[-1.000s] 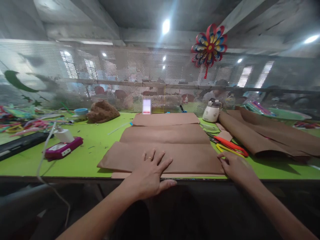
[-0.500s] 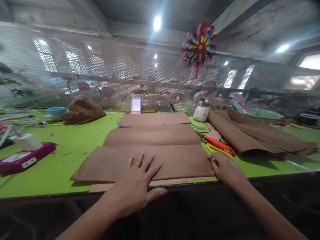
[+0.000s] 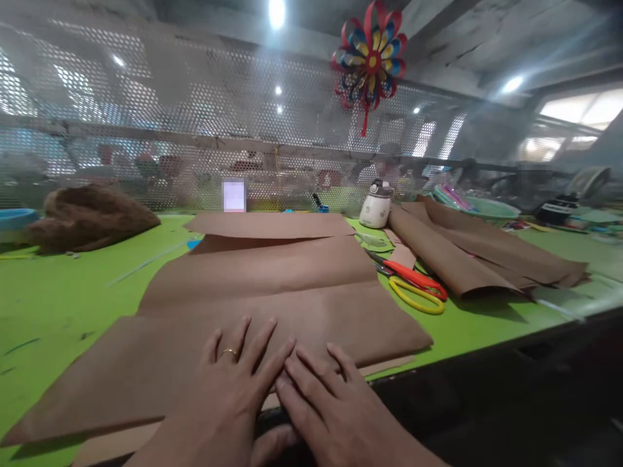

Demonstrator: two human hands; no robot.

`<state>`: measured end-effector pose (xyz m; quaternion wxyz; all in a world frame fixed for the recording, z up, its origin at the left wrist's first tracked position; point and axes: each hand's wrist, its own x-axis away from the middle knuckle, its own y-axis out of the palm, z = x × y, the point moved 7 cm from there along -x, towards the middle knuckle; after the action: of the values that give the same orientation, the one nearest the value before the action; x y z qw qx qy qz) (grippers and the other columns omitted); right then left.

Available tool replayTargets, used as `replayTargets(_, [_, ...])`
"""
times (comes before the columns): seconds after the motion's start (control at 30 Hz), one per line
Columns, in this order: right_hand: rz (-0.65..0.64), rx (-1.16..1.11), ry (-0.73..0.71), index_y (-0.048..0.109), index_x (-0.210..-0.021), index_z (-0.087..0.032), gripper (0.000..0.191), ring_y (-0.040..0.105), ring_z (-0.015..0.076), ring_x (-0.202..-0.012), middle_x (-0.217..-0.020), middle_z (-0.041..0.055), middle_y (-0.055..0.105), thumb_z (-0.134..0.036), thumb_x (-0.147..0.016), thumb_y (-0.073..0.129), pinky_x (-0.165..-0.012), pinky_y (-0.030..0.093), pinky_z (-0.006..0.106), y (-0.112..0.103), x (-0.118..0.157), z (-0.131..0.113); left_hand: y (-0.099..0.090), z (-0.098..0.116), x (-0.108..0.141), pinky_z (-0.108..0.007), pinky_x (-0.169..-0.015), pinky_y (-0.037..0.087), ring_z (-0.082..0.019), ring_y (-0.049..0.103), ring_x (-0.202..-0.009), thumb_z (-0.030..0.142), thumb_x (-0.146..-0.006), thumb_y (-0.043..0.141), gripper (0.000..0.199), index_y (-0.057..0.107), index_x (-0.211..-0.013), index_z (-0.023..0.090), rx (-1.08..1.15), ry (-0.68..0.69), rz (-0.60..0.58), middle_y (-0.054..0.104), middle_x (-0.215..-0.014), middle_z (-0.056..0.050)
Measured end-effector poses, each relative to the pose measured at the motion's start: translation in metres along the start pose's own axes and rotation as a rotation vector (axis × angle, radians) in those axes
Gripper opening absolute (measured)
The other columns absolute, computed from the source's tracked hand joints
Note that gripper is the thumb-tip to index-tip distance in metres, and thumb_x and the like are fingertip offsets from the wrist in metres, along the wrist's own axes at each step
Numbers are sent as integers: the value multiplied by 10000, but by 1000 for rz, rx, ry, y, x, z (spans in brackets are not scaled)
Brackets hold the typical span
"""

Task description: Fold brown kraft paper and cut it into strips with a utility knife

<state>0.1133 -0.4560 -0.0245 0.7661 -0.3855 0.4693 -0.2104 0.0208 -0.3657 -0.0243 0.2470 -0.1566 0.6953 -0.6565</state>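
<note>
A large sheet of brown paper (image 3: pixel 335 318) lies in front of me with creases running across it and its far end folded over. My left hand (image 3: pixel 238 370), a ring on one finger, rests flat on the near part with fingers spread. Beside it, my right hand (image 3: pixel 326 389) lies on the paper's near edge, fingers stretched out, its tips close to the left index finger. Neither hand grips anything. Under the sheet, a strip of lighter brown card (image 3: pixel 117 443) shows along the table edge. Scissors (image 3: pixel 413 282) with red and yellow handles lie right of the paper.
More folded brown paper (image 3: pixel 457 246) lies at the right. A white bottle (image 3: pixel 376 206) stands behind the scissors. Crumpled brown material (image 3: pixel 97 217) and a blue bowl (image 3: pixel 18 224) sit at the left on the green table (image 3: pixel 53 305). A paper flower (image 3: pixel 372 61) hangs above.
My right hand has left the paper's right corner and moved left, beside my left hand. Its fingers have straightened from a curled pose. The view has shifted right and closer.
</note>
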Motion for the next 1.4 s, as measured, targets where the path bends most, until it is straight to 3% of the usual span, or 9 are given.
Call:
replayTargets(0.2, [128,53,39,591,-1229,-212,361,409,270,-1291,-1378,12,531,-363,-954,414,-1105,263,485,4,12,5,6,-2,3,-695,-992,293,-463,254,-1357,764,-749,457,803,280,-1438,392,-21,23,34,308,-1511,-70])
replayTargets(0.27, [156,60,56,619,-1183,-208,365,446,295,-1251,-1344,23,563,-407,-940,433,-1097,248,510,0,15,7,4,-1,3,-690,-996,295,-454,264,-1357,766,-756,444,802,265,-1442,393,-24,27,26,307,-1511,-69])
replayTargets(0.43, [34,76,36,614,-1181,-132,598,501,320,-1195,-1259,116,618,-615,-871,443,-1003,354,490,-18,29,20,-3,2,-1,-680,-998,298,-456,252,-1361,782,-756,415,810,273,-1443,378,-4,5,-31,287,-1518,-78])
replayTargets(0.63, [-120,199,181,536,-1284,-91,558,511,295,-1213,-1283,145,596,-482,-888,506,-1008,346,475,-47,78,62,-8,4,-4,-670,-1025,260,-443,217,-1378,789,-760,394,806,272,-1445,381,-12,-27,-26,258,-1533,-63])
replayTargets(0.8, [-176,278,350,490,-1320,-118,533,494,287,-1232,-1337,143,551,-469,-921,455,-1012,332,507,-51,122,91,-10,6,-3,-654,-1029,260,-432,230,-1378,773,-781,385,787,265,-1449,374,-20,-23,-26,276,-1527,-64])
replayTargets(1.0, [-158,221,461,496,-1311,-137,481,464,275,-1258,-1333,117,558,-442,-949,409,-1022,349,492,-46,132,95,-15,10,-2,-649,-1039,231,-436,218,-1378,773,-805,321,782,271,-1456,344,-16,-24,-58,273,-1530,-82])
replayTargets(1.13, [-76,208,524,507,-1281,-91,509,476,300,-1244,-1285,164,579,-455,-952,371,-1009,377,503,-42,144,98,-18,14,1,-663,-1034,210,-452,212,-1372,791,-797,292,813,284,-1457,318,3,-27,-74,263,-1531,-109])
replayTargets(1.27, [64,229,578,512,-1252,-80,529,422,351,-1280,-1310,225,525,-479,-946,346,-1000,375,542,-56,131,95,-20,18,6,-660,-1030,213,-450,230,-1362,793,-796,288,813,304,-1450,311,22,-24,-52,272,-1523,-125])
replayTargets(1.4, [70,66,369,414,-1364,-154,487,325,297,-1359,-1432,143,431,-407,-948,388,-1047,345,494,-50,69,55,-20,20,11,-659,-1025,220,-456,236,-1354,801,-788,284,819,323,-1439,306,37,-22,-37,294,-1511,-126])
